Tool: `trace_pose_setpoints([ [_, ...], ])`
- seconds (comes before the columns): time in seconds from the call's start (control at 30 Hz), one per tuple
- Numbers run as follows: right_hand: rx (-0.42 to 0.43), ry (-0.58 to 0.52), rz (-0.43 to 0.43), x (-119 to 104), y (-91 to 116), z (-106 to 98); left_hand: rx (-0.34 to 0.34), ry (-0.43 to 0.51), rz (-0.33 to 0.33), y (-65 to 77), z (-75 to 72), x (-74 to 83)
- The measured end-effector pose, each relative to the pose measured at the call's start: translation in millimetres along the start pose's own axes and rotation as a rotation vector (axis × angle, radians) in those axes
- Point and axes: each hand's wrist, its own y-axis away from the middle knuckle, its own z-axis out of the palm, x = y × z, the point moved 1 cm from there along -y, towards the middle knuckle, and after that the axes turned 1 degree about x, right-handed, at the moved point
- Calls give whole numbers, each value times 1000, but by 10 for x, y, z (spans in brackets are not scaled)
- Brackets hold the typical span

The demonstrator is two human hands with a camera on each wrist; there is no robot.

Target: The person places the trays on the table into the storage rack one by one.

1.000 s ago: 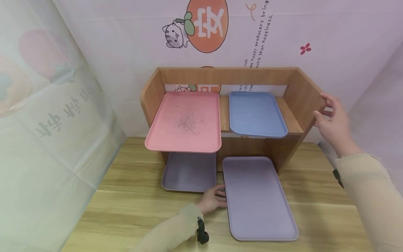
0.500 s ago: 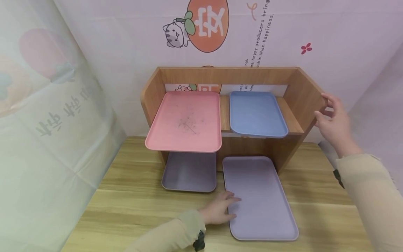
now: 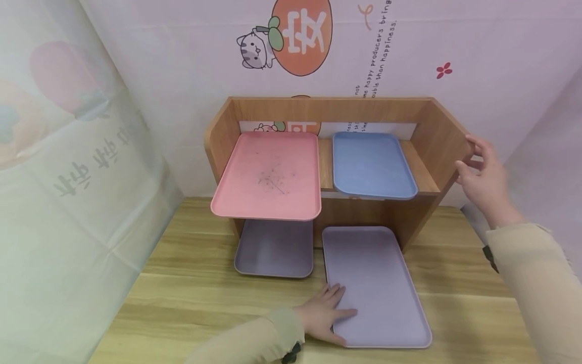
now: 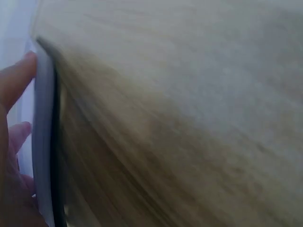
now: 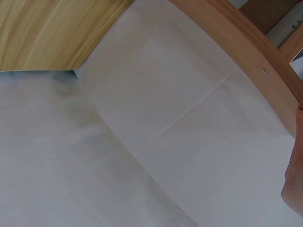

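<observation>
On the table's right half lies a light purple tray (image 3: pixel 377 288), its far end at the front of a wooden desktop shelf (image 3: pixel 336 110). My left hand (image 3: pixel 322 314) rests on that tray's near left edge, fingers spread over the rim; the left wrist view shows fingertips (image 4: pixel 29 59) against the tray's side. With my right hand (image 3: pixel 485 182) I hold the front edge of the shelf's right side panel (image 3: pixel 438 146), fingers and thumb around it. In the right wrist view only part of this hand (image 5: pixel 294 175) shows beside the panel.
A pink tray (image 3: pixel 268 177) with a plant print and a blue tray (image 3: pixel 374 164) lie on the upper shelf, both jutting forward. Below the pink one sits a darker purple tray (image 3: pixel 275 250), partly hidden. Printed cloth (image 3: pixel 182 60) hangs behind the wooden table (image 3: pixel 182 293).
My left hand has moved from the gap between the two purple trays toward the near end of the light purple tray, spreading over its left rim. My right hand stays on the panel.
</observation>
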Motion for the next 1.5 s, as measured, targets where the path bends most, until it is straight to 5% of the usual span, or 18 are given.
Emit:
trace_pose_setpoints([
  [0.2, -3, 6, 6, 4, 6, -13, -68, -103, 73, 52, -183, 79],
  [0.37, 6, 4, 8, 7, 4, -15, -55, -181, 67, 70, -230, 121],
  [0.87, 9, 6, -7, 18, -1, -7, 17, -228, 31, -253, 320, -177],
  [1.23, 3, 9, -5, 26, -13, -8, 67, -245, -76, -272, 192, -300],
  [1.5, 12, 3, -17, 34, -5, -6, 46, -226, -149, -280, 49, -332],
])
